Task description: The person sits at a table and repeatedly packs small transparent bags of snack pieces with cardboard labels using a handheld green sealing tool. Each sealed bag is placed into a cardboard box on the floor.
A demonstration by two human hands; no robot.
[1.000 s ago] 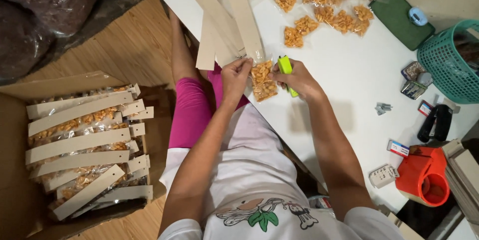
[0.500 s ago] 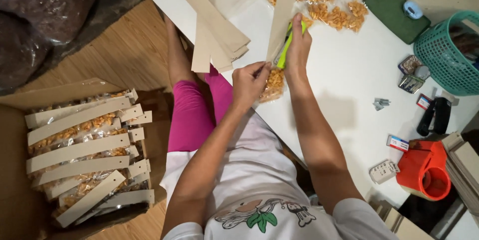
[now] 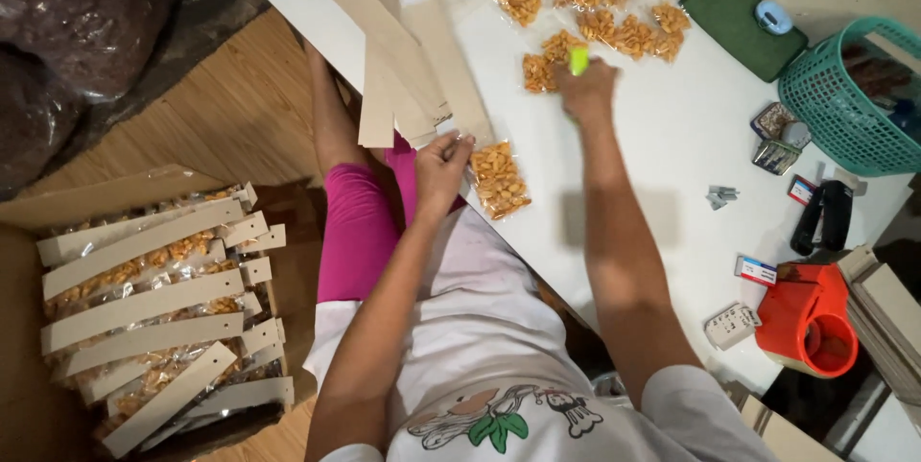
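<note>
I am pinning the snack packet (image 3: 498, 179) and its cardboard strip (image 3: 451, 59) at the table's (image 3: 662, 136) near edge with my pinching left hand (image 3: 441, 169), while my right hand (image 3: 587, 90), fist gripping the green stapler (image 3: 578, 59), is reaching toward the loose packets (image 3: 604, 1) near the far edge, so I judge fetching comes next.

Bare table (image 3: 672, 136) beside snack packets (image 3: 614, 1)

Snack packets (image 3: 595, 1) behind stapler (image 3: 578, 59)

White table (image 3: 662, 136), snack bags + packing gear
Far edge: peanut bags (image 3: 614, 1), green pad (image 3: 734, 11); near-left edge: card strips (image 3: 403, 59), one bag (image 3: 497, 179); right edge: teal basket (image 3: 849, 97), black stapler (image 3: 823, 215), orange tape dispenser (image 3: 811, 318), staples (image 3: 718, 196)
</note>
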